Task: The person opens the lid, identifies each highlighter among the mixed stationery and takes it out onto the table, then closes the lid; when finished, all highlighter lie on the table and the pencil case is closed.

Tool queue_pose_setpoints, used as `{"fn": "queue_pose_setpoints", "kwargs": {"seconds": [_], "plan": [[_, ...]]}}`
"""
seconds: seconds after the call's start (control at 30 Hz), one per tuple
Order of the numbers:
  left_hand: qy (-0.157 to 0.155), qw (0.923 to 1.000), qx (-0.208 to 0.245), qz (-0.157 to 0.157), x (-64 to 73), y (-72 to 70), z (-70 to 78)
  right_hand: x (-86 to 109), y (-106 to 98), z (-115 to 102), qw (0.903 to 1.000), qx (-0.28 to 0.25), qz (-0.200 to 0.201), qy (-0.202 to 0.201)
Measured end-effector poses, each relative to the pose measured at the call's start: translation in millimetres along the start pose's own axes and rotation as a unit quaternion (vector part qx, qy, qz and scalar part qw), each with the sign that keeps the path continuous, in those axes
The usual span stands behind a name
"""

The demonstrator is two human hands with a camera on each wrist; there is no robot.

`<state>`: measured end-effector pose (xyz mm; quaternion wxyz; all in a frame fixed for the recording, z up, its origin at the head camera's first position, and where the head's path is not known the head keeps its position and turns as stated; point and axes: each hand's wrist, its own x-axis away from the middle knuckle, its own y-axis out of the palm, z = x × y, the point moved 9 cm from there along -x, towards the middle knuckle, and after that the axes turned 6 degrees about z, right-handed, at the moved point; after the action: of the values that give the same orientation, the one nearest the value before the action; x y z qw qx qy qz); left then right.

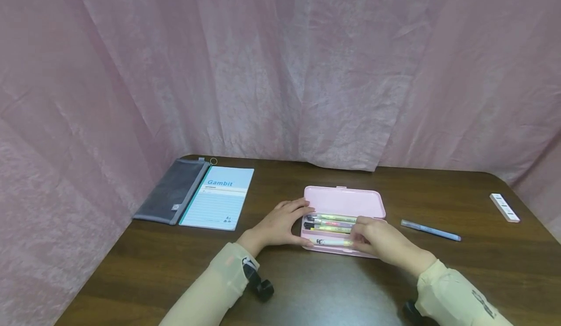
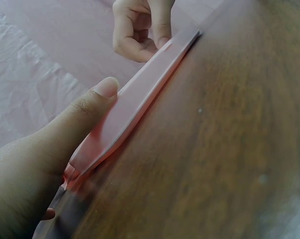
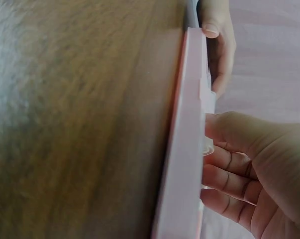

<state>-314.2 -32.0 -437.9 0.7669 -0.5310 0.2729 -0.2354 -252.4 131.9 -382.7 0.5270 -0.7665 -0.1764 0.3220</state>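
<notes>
A pink pencil case (image 1: 344,201) lies on the table with its lid tipped back. Several pens with yellow-green and pink barrels (image 1: 333,223) lie inside it. Nearest the front wall is a white pen with a panda print (image 1: 328,242). My left hand (image 1: 280,223) holds the case's left end, thumb along the front wall and fingers toward the back. My right hand (image 1: 379,238) reaches into the right half and pinches the white pen. In the right wrist view, the pen's round, whitish end (image 3: 208,146) shows between thumb and fingers; the fingertips are partly hidden.
To the right lie a capped blue pen (image 1: 431,230) and a small white block (image 1: 505,207). A light-blue notebook (image 1: 219,199) and a dark grey zip pouch (image 1: 171,192) lie at the left. A pink curtain (image 1: 280,72) hangs behind the wooden table (image 1: 144,267).
</notes>
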Motion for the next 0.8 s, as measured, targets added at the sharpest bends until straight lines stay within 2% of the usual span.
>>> {"fn": "queue_pose_setpoints", "kwargs": {"seconds": [0.2, 0.53, 0.8], "plan": [[-0.001, 1.0, 0.003, 0.0, 0.0, 0.7, -1.1, 0.6, -6.0, 0.6, 0.9995, -0.007, -0.017, 0.024], [-0.004, 1.0, 0.009, -0.003, 0.1, 1.3, -1.0, 0.7, -22.4, -5.1, 0.9995, -0.01, -0.018, 0.024], [-0.005, 0.9999, 0.013, -0.003, -0.3, -1.1, -0.2, 3.9, -36.8, 0.8, 0.9984, 0.005, -0.028, 0.048]]}}
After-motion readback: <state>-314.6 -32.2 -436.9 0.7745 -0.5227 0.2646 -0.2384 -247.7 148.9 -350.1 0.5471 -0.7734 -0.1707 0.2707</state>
